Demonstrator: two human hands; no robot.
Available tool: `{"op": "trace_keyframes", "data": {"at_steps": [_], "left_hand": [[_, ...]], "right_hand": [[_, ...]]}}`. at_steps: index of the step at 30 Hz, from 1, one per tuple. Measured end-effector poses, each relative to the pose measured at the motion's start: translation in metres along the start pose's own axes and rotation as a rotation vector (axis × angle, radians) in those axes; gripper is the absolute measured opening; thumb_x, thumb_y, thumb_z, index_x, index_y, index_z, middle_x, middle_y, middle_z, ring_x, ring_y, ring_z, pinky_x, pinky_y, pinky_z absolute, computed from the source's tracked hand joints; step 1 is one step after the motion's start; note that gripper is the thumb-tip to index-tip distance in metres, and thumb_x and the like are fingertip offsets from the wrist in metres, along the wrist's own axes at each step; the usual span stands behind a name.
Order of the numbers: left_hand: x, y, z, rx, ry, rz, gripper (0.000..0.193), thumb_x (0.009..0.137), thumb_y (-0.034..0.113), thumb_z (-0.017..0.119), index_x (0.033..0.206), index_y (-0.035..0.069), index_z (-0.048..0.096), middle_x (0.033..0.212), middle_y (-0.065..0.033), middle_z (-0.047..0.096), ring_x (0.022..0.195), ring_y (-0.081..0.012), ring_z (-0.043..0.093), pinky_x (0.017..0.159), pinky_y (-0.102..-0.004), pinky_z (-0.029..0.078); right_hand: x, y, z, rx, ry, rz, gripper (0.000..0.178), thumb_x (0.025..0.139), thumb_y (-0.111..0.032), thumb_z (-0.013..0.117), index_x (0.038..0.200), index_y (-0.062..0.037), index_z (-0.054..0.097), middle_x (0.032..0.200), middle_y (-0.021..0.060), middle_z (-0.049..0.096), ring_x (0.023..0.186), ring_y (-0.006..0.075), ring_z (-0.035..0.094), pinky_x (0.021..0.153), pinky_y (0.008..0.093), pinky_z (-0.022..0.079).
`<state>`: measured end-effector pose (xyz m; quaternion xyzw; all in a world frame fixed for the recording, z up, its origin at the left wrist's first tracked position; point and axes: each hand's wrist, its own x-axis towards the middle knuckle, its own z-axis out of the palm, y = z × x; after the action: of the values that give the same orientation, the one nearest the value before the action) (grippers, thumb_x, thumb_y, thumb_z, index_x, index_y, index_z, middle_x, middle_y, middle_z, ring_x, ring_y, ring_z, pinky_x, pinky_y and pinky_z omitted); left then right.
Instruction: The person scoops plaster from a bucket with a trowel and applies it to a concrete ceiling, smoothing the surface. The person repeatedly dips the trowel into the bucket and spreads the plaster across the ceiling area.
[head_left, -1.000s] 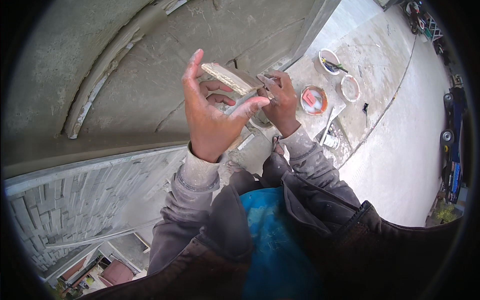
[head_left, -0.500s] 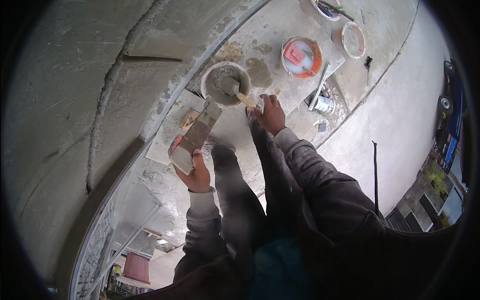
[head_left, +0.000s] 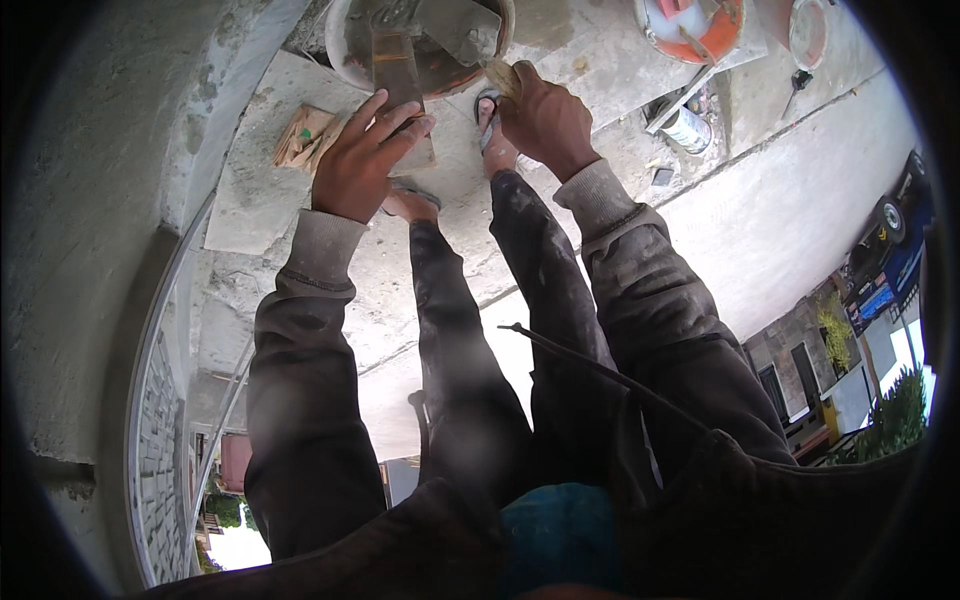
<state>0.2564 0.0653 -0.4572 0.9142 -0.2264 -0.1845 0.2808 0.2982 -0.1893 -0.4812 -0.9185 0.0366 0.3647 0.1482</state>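
I see the left hand [head_left: 358, 165] and the right hand [head_left: 548, 118] apart, both gripping, beside a round, pale-rimmed bucket [head_left: 338, 60].
The left is clamped on a flat, rectangular, brown-grey board [head_left: 396, 72]; its long axis points away from me, far end over the bucket, near the wall-side edge of the grey concrete floor [head_left: 250, 205]. The right is closed around the pale wooden handle [head_left: 504, 80] of a trowel with a broad grey blade [head_left: 458, 28], which angles leftward over the same bucket, just right of the board. I can't tell whether blade touches the wet grey mortar [head_left: 443, 68] inside. Toward the floor's opposite edge, an orange-lined bucket [head_left: 724, 38] holds whitish liquid [head_left: 691, 20] and a pink block [head_left: 672, 6].
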Motion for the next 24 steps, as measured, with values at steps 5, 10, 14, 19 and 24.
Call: {"op": "trace_keyframes", "data": {"at_steps": [5,10,14,19,24], "left_hand": [[0.004,-0.01,0.005,0.111,-0.15,0.106,0.052,0.081,0.0,0.064,0.129,0.019,0.067,0.138,-0.0007,0.061,0.138,-0.0323,0.048,0.1,-0.0372,0.054],[-0.004,-0.008,-0.001,0.092,-0.139,0.061,0.05,0.083,-0.001,0.061,0.129,0.018,0.066,0.141,0.0001,0.06,0.141,-0.0301,0.045,0.102,-0.0386,0.054],[-0.014,-0.018,-0.004,-0.209,0.036,-0.084,0.053,0.083,-0.004,0.064,0.131,0.019,0.066,0.138,-0.0029,0.063,0.136,-0.0291,0.052,0.104,-0.0378,0.052],[-0.001,-0.047,0.024,-0.69,0.391,-0.481,0.035,0.093,0.01,0.071,0.128,0.014,0.07,0.125,-0.0064,0.071,0.118,-0.0198,0.064,0.103,-0.0321,0.051],[0.033,-0.086,0.052,-0.484,0.35,-0.789,0.043,0.09,0.034,0.079,0.121,0.005,0.073,0.106,-0.0082,0.076,0.097,-0.0119,0.07,0.089,-0.0285,0.056]], "right_hand": [[-0.016,-0.001,-0.012,0.249,0.031,-0.058,0.038,0.09,-0.038,0.064,0.115,-0.0095,0.059,0.084,0.0177,0.073,0.079,0.0403,0.072,0.07,0.0506,0.056],[-0.01,-0.003,-0.006,0.144,0.027,0.004,0.04,0.09,-0.04,0.065,0.114,-0.0079,0.062,0.087,0.0202,0.073,0.081,0.0407,0.072,0.07,0.0501,0.056],[-0.012,0.029,-0.003,0.146,0.064,-0.052,0.046,0.09,-0.039,0.067,0.121,-0.0064,0.061,0.089,0.022,0.072,0.082,0.0428,0.071,0.071,0.0485,0.056],[0.006,0.087,0.027,0.304,-0.017,-0.167,0.045,0.091,-0.036,0.067,0.124,-0.0057,0.058,0.091,0.0232,0.07,0.086,0.0438,0.069,0.075,0.0461,0.054],[0.033,0.116,0.064,0.176,-0.123,-0.081,0.059,0.093,-0.063,0.054,0.12,-0.0114,0.062,0.093,0.0222,0.072,0.093,0.0429,0.069,0.079,0.0497,0.054]]}}
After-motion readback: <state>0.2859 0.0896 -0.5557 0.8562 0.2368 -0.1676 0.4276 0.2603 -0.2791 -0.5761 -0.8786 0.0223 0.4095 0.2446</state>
